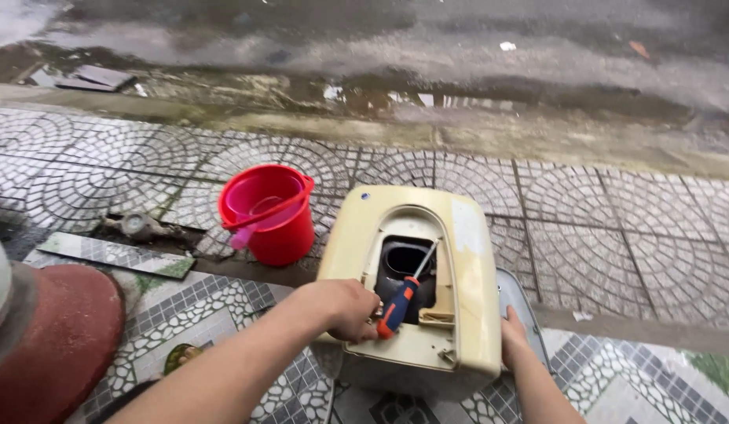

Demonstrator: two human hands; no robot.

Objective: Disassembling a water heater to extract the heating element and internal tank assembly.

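Observation:
A cream-yellow plastic appliance housing [467,259] stands on the tiled ground, with a dark opening in its top face. My left hand [345,308] grips a screwdriver [404,298] with a blue and orange handle, its shaft pointing up into the opening. My right hand [512,334] presses flat against the housing's right side, next to a grey panel behind it.
A red bucket [282,228] with a pink scoop inside stands left of the housing. A water meter [137,226] sits in a gap in the paving. A dark red round object [58,338] fills the lower left. Beyond the patterned tiles lie a wet gutter and road.

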